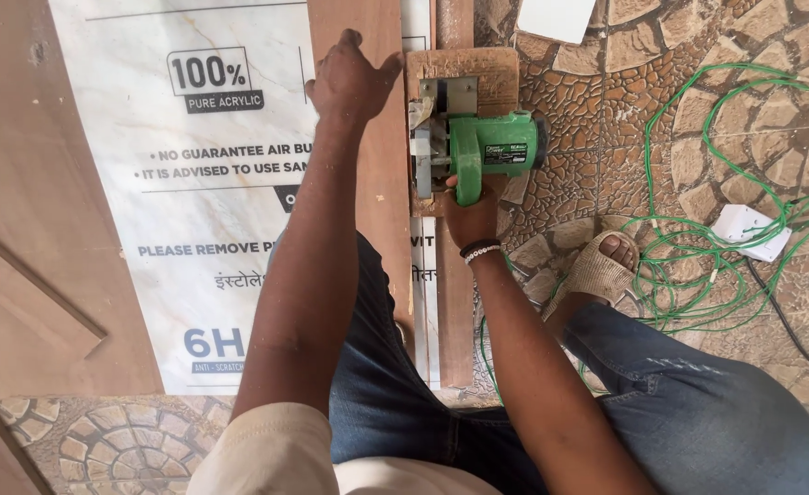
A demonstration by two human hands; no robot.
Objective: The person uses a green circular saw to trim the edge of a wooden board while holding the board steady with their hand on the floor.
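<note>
Head view, looking straight down: right hand (474,213) closed around the rear handle of a green handheld power saw (482,154), wrist ringed by a dark band and a beaded bracelet (480,251). Saw seated on a small wooden base plate (478,69), metal guard and blade housing pressed against the right edge of a long brown wooden strip (381,183). Left hand (349,81) laid flat and open on that same strip, fingers spread, palm down, gripping nothing, just left of and slightly beyond the saw. Strip lying lengthwise away from the camera, overlapping a large white sheet (193,202) with marble veining and printed protective film. Second narrow brown strip (455,302) parallel on the right, running back under the saw toward the knees. Plywood panels (28,229) bordering the white sheet on the left. Denim-clad legs (698,412) folded in a crouch, one sandalled foot (601,266) planted on a patterned stone-look floor (597,165). Loose coils of green cable (743,165) spread across the floor at right, beside a white socket box (743,229) and a black cord (789,330)
</note>
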